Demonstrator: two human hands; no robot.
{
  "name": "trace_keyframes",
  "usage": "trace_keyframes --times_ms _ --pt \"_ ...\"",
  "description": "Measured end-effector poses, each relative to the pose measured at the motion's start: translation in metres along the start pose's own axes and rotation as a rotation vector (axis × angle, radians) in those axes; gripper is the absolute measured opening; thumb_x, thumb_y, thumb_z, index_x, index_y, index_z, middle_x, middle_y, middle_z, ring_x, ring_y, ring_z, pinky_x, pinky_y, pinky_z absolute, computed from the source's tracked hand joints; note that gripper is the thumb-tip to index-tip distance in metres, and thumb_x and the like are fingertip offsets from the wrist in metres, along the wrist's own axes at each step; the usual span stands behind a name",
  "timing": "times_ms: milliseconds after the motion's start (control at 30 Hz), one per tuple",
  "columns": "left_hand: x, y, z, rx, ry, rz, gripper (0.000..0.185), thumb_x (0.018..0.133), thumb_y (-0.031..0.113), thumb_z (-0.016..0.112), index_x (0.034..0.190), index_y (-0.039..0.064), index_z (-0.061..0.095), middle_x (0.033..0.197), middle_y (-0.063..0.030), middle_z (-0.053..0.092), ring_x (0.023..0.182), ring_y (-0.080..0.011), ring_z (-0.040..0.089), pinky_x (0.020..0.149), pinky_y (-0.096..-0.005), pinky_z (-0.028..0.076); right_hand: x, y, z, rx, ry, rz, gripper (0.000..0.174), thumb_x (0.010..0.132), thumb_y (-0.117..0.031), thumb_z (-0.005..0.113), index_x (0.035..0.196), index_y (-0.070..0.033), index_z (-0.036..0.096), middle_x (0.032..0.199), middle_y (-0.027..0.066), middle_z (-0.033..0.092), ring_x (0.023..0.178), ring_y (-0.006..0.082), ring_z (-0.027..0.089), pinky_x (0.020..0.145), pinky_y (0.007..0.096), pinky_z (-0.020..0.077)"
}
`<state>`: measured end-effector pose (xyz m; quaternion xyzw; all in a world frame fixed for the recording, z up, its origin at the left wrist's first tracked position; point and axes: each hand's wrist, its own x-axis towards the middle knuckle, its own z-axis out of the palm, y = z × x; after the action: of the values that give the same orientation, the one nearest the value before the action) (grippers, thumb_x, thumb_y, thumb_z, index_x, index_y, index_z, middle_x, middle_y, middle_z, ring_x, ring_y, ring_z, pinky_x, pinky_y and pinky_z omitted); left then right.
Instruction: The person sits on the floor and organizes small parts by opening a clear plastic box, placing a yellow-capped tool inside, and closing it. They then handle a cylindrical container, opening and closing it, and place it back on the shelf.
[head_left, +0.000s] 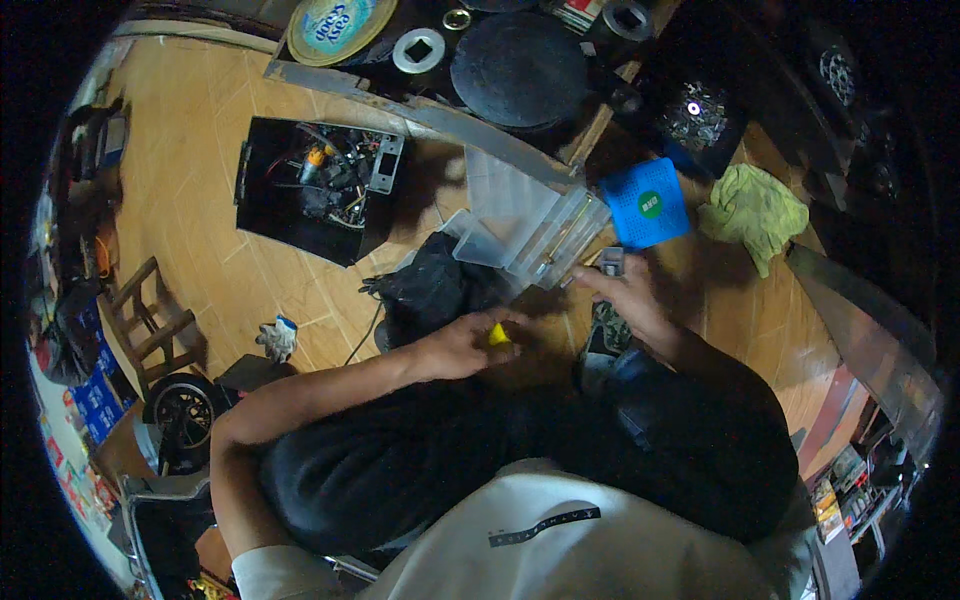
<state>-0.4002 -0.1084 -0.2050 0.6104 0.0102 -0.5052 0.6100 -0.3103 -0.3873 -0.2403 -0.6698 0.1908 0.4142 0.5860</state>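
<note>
My left hand (454, 346) is blurred, held over my lap with its fingers around a small yellow object (499, 334), whose kind I cannot make out. Further right, my right hand (639, 298) holds a small grey box with compartments (612, 259). A thin light-coloured piece shows by that hand's fingertips, too small to name. Just beyond lies an open clear plastic organizer case (551, 232), its lid (506, 180) folded back and long thin items in its compartments. A dark plastic bag (424, 281) lies on the floor beyond my left hand.
A black open box of wires and parts (259, 180) stands on the wood-look floor. A blue perforated basket (637, 221) and a yellow-green cloth (754, 210) lie right. Ahead are a round dark disc (517, 71) and a tin lid (337, 26). A work glove (277, 341) lies left.
</note>
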Motion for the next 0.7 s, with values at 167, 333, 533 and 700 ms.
trace_keyframes --times_ms 167,333,533,700 --pt "0.003 -0.021 0.003 -0.193 0.08 -0.129 0.033 0.1 0.015 0.068 0.131 0.01 0.058 0.106 -0.0019 0.064 0.096 -0.0111 0.057 0.083 -0.0279 0.049 0.027 0.054 0.014 0.001 0.002 0.099 0.032 0.09 -0.029 0.079 0.108 -0.005 0.068 0.102 0.0061 0.074 0.093 0.017 0.072 0.071 0.0285 0.053" --pt "0.001 -0.017 0.003 -0.246 0.118 -0.206 0.032 0.1 0.012 0.068 0.131 0.011 0.058 0.098 0.0022 0.064 0.084 -0.0071 0.055 0.071 -0.0241 0.047 0.045 0.081 0.034 -0.044 0.124 -0.081 0.027 0.087 -0.024 0.083 0.102 -0.004 0.072 0.09 0.002 0.073 0.078 0.0118 0.066 0.066 0.0283 0.0505" --pt "0.002 -0.014 0.002 -0.264 0.16 -0.176 0.03 0.1 0.014 0.068 0.128 0.011 0.059 0.097 0.0026 0.065 0.083 -0.0062 0.054 0.069 -0.024 0.046 0.057 0.056 0.011 -0.103 0.302 -0.265 0.028 0.087 -0.023 0.083 0.102 -0.003 0.072 0.085 0.0013 0.071 0.066 0.0094 0.061 0.058 0.0266 0.0484" --pt "0.005 -0.013 0.002 -0.184 0.182 -0.16 0.027 0.099 0.013 0.07 0.124 0.01 0.061 0.104 -0.0005 0.064 0.092 -0.0103 0.056 0.081 -0.0278 0.047 0.066 0.042 0.001 -0.098 0.305 -0.185 0.028 0.088 -0.024 0.081 0.102 -0.002 0.07 0.084 0.0048 0.072 0.065 0.0131 0.066 0.058 0.028 0.0535"
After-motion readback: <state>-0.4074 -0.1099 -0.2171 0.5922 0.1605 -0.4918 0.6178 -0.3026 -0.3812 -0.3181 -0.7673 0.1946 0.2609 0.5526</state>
